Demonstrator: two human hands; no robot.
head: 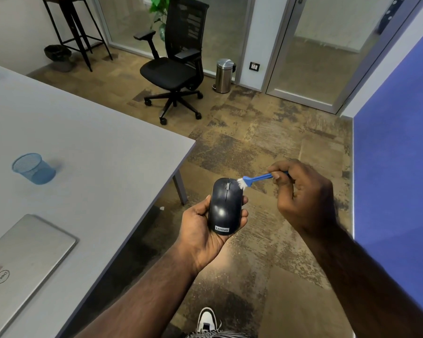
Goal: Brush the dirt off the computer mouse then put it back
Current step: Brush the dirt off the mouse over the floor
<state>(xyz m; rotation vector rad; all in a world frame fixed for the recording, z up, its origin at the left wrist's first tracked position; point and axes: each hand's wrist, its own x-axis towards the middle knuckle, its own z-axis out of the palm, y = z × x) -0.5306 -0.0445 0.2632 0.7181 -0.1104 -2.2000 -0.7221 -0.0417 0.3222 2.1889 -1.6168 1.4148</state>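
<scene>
A dark computer mouse [225, 206] with a Lenovo label lies in the palm of my left hand [200, 230], held out over the floor just right of the table's corner. My right hand [303, 191] pinches a small blue brush [254, 179] by its handle. The white bristles touch the mouse's front right edge, beside the scroll wheel.
A grey table [83, 142] fills the left, with a blue mesh pen cup [33, 168] and a closed silver laptop [22, 262] on it. A black office chair [176, 64] and a steel pedal bin [224, 75] stand behind. A blue partition [396, 142] runs along the right.
</scene>
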